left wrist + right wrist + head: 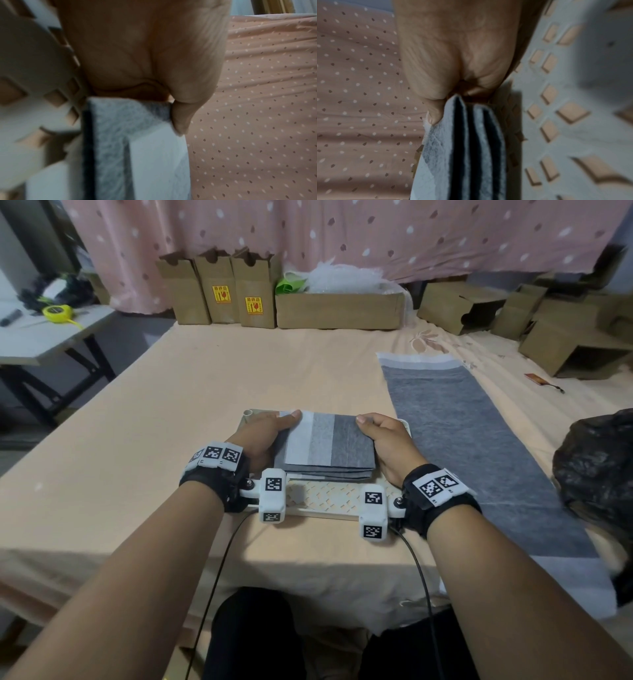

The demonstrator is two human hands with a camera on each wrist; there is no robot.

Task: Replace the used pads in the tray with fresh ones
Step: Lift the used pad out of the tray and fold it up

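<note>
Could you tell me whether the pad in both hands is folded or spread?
Folded: the pad shows stacked layers along its near edge.

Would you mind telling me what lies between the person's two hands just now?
The folded grey and white pad spans the gap between the left hand and the right hand, each gripping one end above the perforated cream plastic tray; the head view shows it.

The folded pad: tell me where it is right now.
In the head view the folded pad sits centre, over the perforated tray, gripped by the left hand and right hand, left of the unfolded pad.
</note>
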